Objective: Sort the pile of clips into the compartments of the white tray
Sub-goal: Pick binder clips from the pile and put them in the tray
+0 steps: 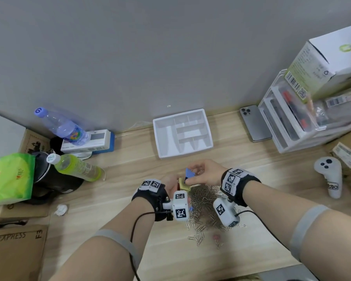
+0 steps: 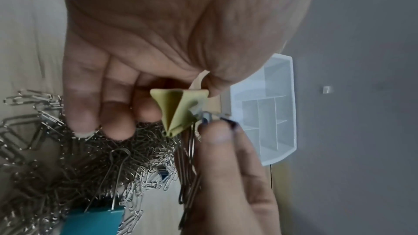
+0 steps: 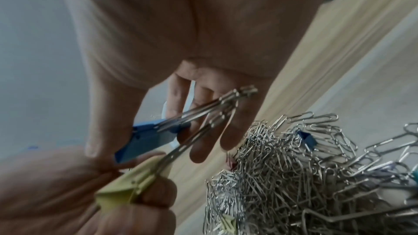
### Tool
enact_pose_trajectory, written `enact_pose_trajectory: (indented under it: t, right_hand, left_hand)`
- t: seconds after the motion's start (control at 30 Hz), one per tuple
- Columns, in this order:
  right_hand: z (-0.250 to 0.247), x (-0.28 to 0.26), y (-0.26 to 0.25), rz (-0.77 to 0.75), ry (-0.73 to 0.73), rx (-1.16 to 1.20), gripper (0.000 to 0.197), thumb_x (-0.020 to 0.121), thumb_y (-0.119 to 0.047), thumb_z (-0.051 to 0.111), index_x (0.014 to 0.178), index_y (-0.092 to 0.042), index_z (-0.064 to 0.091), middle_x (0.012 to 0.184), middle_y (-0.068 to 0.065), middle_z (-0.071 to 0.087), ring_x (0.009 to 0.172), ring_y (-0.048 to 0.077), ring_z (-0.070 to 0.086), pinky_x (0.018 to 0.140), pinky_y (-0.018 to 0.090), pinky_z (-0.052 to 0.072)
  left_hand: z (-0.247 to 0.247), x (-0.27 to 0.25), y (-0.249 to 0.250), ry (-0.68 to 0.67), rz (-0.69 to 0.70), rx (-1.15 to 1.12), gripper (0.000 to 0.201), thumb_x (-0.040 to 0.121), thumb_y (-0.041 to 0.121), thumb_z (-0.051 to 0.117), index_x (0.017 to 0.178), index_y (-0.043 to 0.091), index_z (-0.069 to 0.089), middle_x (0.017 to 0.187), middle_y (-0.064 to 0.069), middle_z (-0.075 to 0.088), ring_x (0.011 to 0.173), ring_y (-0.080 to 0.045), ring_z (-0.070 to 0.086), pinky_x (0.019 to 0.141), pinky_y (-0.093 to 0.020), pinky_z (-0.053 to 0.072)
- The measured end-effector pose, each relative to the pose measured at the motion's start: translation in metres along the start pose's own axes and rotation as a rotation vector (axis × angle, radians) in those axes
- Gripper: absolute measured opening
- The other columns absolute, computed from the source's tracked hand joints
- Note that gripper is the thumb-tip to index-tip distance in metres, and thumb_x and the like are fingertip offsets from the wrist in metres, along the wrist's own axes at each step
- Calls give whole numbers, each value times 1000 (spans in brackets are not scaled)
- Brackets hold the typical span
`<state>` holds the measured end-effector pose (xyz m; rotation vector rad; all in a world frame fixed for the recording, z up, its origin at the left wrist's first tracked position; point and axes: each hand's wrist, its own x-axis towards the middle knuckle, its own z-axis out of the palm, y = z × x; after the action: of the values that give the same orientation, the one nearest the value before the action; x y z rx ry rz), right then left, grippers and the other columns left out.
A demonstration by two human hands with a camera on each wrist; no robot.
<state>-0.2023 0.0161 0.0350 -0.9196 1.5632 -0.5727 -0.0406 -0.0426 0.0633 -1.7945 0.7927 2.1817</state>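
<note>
A pile of silver paper clips [image 1: 203,205] lies on the wooden desk, with a few coloured binder clips among them. Just above its far edge, my left hand [image 1: 171,184] pinches a yellow binder clip [image 1: 183,186] between thumb and fingers [image 2: 147,112]. My right hand [image 1: 192,175] pinches a blue binder clip [image 1: 189,173] right beside it. The two clips' wire handles [image 3: 226,103] cross and touch in the right wrist view. The white tray [image 1: 160,138] stands beyond the hands near the wall, and its compartments look empty.
A teal binder clip [image 2: 95,221] and a small blue one [image 3: 306,138] sit in the pile. Bottles [image 1: 77,167] and a black kettle stand at the left. A phone [image 1: 254,123], clear drawers [image 1: 288,126] and a white controller [image 1: 330,177] are at the right.
</note>
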Motion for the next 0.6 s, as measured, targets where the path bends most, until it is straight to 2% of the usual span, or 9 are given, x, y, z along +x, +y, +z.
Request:
enact_pose_trajectory:
  t: [0.07, 0.13, 0.2, 0.27, 0.33, 0.37, 0.47, 0.53, 0.6]
  right_hand:
    - [6, -2, -3, -21, 7, -54, 56, 69, -31, 87, 120, -20, 64, 109, -4, 64, 100, 9, 60, 84, 16, 45]
    - [9, -4, -6, -22, -19, -63, 54, 72, -30, 86, 120, -22, 63, 110, -1, 63, 95, 11, 61, 77, 14, 44]
    - [13, -5, -7, -27, -45, -52, 55, 73, -29, 85, 123, -24, 62, 111, 3, 63, 97, 16, 62, 78, 17, 45]
    - [16, -3, -6, -46, -57, -62, 57, 74, -28, 85, 126, -26, 62, 111, 2, 62, 104, 16, 59, 82, 13, 43]
    - [19, -2, -2, -72, -69, -54, 55, 73, -24, 85, 124, -26, 65, 105, -3, 62, 100, 11, 57, 81, 5, 40]
    - [20, -2, 0, -78, -76, -70, 54, 71, -26, 87, 121, -27, 67, 105, -4, 63, 100, 11, 58, 81, 6, 40]
    - [25, 4, 9, -50, -55, -110, 63, 61, -36, 90, 119, -34, 66, 113, -5, 65, 106, 16, 60, 93, 27, 44]
    - [26, 6, 13, -42, -37, -98, 71, 60, -35, 90, 126, -33, 63, 115, -4, 64, 107, 15, 60, 95, 28, 44]
    - [22, 4, 12, -23, -49, -64, 76, 62, -33, 90, 131, -31, 59, 114, -3, 63, 106, 14, 61, 97, 26, 43]
  left_hand:
    - [-2, 2, 2, -31, -4, -35, 31, 102, 27, 37, 89, 4, 53, 69, -13, 50, 62, -29, 51, 61, -41, 52]
    - [0, 0, 4, -51, -20, -50, 34, 103, 29, 35, 92, 3, 54, 71, -13, 51, 61, -29, 53, 53, -39, 56]
    - [0, 1, 4, -32, -17, -53, 36, 105, 33, 32, 100, 3, 53, 74, -12, 52, 62, -30, 54, 46, -38, 57]
    - [2, 2, 4, -10, -5, -37, 39, 104, 40, 34, 105, 5, 53, 74, -13, 54, 59, -31, 56, 49, -39, 57]
    - [4, 3, 5, 4, 9, -33, 41, 101, 45, 38, 97, 8, 54, 72, -12, 54, 54, -28, 55, 54, -38, 55]
    - [6, 2, 5, 8, 10, -26, 40, 100, 45, 41, 91, 8, 54, 71, -11, 54, 54, -27, 54, 54, -36, 53]
    - [9, 1, 4, 4, 68, -14, 27, 100, 31, 48, 88, 9, 58, 63, -8, 57, 44, -21, 54, 46, -25, 46]
    - [8, 3, 1, -2, 112, 4, 16, 100, 19, 45, 95, 7, 56, 65, -7, 51, 44, -18, 47, 43, -23, 37]
    - [5, 5, -2, 2, 119, 16, 13, 100, 14, 44, 97, 6, 54, 71, -8, 49, 48, -17, 41, 43, -24, 31]
